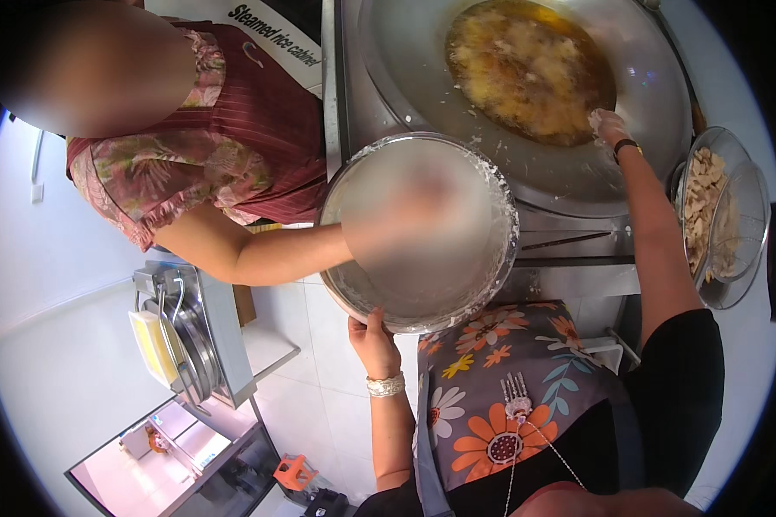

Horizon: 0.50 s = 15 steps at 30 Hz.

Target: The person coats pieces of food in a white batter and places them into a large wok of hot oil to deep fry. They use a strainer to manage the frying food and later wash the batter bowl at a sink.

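My left hand point(375, 346) grips the near rim of a large round metal bowl point(506, 258), whose edge is smeared with white flour or batter. A silver-coloured bracelet is on that wrist. The bowl's inside is blurred, so its contents cannot be made out. Over the right side of a wide metal wok point(420, 97) is my right hand point(608, 126), near the edge of the bubbling oil. White coating or a thin glove covers it, and its fingers are too unclear to show a hold. Pale pieces point(524, 64) fry in foaming yellow-brown oil point(543, 132).
A co-worker in a dark red apron point(265, 123) stands at the left, with one forearm point(291, 255) reaching into the bowl. Wire strainers point(750, 213) at the right hold pale fried pieces point(701, 194). An orange stool point(294, 472) stands on the floor at lower left.
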Motion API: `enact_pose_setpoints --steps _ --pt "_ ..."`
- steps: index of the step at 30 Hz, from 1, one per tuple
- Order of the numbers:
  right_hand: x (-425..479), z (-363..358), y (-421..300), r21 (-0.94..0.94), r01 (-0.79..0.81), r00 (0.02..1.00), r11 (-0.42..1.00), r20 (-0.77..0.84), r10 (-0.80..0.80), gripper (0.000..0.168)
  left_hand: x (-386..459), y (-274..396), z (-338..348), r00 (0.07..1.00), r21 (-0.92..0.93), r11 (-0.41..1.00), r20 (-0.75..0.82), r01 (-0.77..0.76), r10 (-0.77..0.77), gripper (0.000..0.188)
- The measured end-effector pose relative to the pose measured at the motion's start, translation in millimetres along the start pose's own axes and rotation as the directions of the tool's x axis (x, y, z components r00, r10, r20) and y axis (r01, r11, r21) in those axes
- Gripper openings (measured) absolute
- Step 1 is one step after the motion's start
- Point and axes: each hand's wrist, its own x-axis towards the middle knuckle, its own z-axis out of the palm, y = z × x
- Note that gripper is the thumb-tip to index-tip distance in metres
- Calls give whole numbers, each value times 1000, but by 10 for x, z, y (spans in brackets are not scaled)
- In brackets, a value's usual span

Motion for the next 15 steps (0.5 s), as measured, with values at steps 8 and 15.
enact_pose_setpoints --steps 8,15 --pt "-109 -24 -181 -466 315 889 827 -160 -429 24 -21 -85 -46 995 -73 997 99 -10 18 12" --pt "330 651 628 734 4 816 -679 -395 -422 17 -57 -69 31 997 111 993 77 -35 26 18"
